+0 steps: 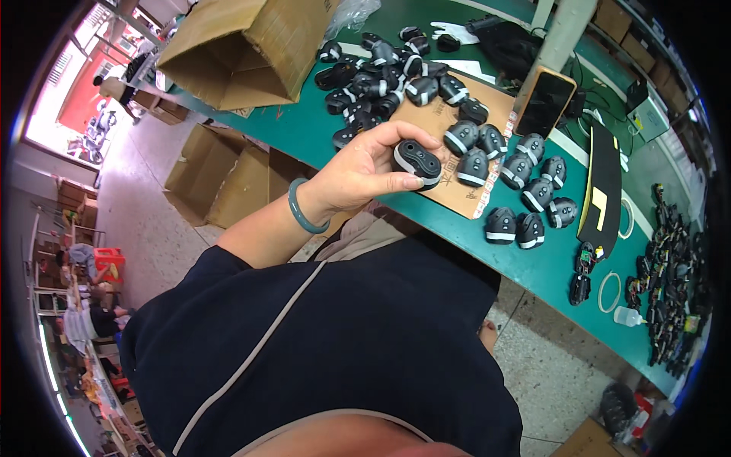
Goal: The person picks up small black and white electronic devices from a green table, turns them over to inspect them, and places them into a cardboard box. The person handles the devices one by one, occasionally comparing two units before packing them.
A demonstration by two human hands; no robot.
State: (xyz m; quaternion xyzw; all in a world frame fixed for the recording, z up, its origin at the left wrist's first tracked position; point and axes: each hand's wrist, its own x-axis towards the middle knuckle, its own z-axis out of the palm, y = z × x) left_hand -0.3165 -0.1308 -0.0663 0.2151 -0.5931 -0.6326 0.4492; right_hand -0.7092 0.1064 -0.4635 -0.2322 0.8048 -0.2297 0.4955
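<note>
My left hand (364, 169), with a grey-green bangle at its wrist, grips a small black oval device (419, 161) between thumb and fingers. The device has a pale band around its side, and its dark face with round recesses is turned up toward me. It is held over the table's near edge, beside a flat cardboard sheet (426, 114). Several similar rounded devices (473, 166) lie on the sheet and on the green table to its right. Only a small patch of skin from my right hand (489, 333) shows beyond my dark shirt; its fingers cannot be made out.
A heap of black devices (381, 80) sits behind my hand. Large cardboard boxes (228, 57) stand at the left. A phone (545, 103) leans by a post. Circuit-board assemblies (670, 282), a small bottle (627, 316) and a black strip (601, 186) lie at the right.
</note>
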